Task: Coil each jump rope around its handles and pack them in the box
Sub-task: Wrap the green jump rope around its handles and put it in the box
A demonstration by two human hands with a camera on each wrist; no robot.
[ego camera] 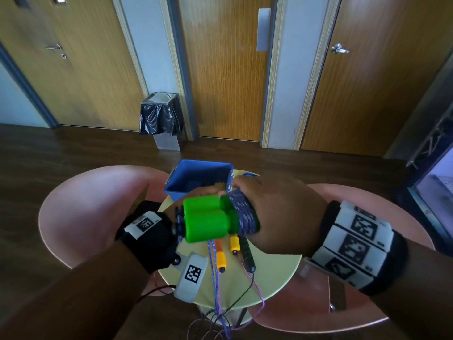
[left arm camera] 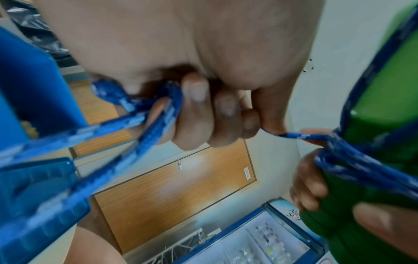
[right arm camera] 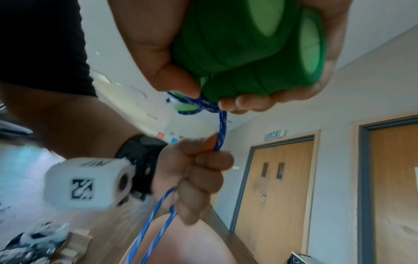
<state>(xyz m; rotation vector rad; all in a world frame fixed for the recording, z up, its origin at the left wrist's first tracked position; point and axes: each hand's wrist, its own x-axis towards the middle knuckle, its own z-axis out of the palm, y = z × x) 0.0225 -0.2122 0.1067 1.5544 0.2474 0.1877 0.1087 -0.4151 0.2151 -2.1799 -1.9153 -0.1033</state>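
Note:
Two green jump-rope handles [ego camera: 206, 218] are held side by side above the table, with blue speckled rope [ego camera: 245, 217] coiled around their narrow ends. My right hand [ego camera: 274, 212] grips the handles over the coil. In the head view the handles mostly hide my left hand [left arm camera: 214, 114], which is fisted around the loose blue rope [right arm camera: 220, 135] just below them. The rope's free length [ego camera: 215, 278] hangs over the table's front edge. The blue box [ego camera: 198, 177] stands open behind the hands.
On the round pale table [ego camera: 277, 278] lie orange-and-yellow handles [ego camera: 220, 256] and a black handle [ego camera: 247, 251], their cords trailing to the floor. Pink chairs [ego camera: 93, 204] flank the table. A bin with a black liner [ego camera: 160, 119] stands by the doors.

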